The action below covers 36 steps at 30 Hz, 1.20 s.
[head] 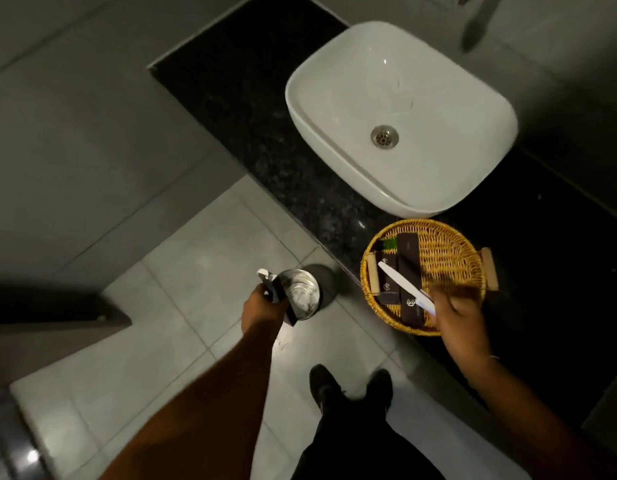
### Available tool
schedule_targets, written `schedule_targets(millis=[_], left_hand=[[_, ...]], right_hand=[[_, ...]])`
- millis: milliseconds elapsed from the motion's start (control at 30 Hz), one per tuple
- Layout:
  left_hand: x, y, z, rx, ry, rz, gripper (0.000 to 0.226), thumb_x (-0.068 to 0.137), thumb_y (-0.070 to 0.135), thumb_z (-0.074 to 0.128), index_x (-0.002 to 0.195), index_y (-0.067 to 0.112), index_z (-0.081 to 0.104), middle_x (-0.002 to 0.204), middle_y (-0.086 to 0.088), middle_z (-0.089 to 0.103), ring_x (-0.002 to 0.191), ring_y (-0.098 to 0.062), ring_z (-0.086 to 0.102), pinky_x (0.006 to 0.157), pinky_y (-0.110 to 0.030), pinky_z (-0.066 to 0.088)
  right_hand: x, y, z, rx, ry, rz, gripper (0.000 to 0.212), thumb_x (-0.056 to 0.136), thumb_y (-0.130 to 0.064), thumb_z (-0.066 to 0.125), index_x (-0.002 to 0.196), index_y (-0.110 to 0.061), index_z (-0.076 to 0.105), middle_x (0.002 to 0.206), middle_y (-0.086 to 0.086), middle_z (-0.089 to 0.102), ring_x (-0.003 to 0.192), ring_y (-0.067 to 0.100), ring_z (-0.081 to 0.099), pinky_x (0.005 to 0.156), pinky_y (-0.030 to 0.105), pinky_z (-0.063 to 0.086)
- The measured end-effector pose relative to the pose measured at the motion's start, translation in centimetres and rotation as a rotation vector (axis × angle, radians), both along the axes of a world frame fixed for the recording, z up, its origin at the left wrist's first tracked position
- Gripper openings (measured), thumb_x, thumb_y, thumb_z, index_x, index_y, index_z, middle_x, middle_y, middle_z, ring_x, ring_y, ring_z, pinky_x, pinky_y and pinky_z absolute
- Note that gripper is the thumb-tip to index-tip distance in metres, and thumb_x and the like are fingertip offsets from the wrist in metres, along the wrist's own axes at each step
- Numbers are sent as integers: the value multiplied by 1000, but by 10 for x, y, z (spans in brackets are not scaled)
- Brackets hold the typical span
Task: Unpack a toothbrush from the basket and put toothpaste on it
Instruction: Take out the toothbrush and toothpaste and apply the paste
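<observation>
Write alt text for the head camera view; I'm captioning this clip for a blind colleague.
Seen from above, a person's right hand holds a white toothbrush over a wicker basket of dark packets on a black counter, while the left hand holds empty packaging over a metal bin on the floor. A white sink sits behind the basket.

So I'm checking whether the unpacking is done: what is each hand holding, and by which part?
The right hand holds the white toothbrush by one end, over the basket. The left hand grips the opened dark box around its middle, above the metal bin.
</observation>
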<state>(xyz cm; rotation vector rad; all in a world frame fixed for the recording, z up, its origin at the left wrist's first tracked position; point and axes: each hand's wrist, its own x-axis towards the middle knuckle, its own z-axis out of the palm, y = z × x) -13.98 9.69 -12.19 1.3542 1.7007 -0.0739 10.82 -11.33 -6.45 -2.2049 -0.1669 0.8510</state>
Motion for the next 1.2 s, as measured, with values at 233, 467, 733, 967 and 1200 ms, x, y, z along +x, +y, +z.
schedule_targets(millis=[233,467,733,967,1200], left_hand=[[20,31,-34,-80,7,47,76,95,23,77,162,13,42,158,-21,55,128,-49,69,107,-61,57],[53,0,39,147,-184,104,31,106,18,57,135,11,67,125,-21,76,117,-42,72,105,-50,57],[134,-45,134,795,-544,-939,55,92,20,54,146,28,61,143,3,67,132,-20,62,114,-42,47],[161,-59,131,772,-224,-1514,62,106,23,47,167,21,37,135,-9,75,142,-28,58,135,-46,16],[145,-79,113,106,-498,-969,29,111,24,55,126,10,76,119,-14,80,103,-18,71,75,-4,47]], right_hand=[[-24,-23,-5,-4,71,-119,46,103,-35,63,68,-8,71,43,-8,60,49,9,58,56,27,40],[-11,-1,26,-34,107,-145,48,101,-53,60,69,-19,71,63,-2,70,66,20,68,60,28,49],[11,18,76,-84,134,-75,52,100,-49,65,59,-18,62,34,-13,51,36,0,48,46,21,31],[35,9,81,-58,171,-72,43,101,-50,61,75,-18,68,36,-12,51,43,6,45,38,17,33],[66,-1,58,-46,27,-247,44,104,-49,55,109,-12,79,97,9,77,84,23,70,63,28,49]])
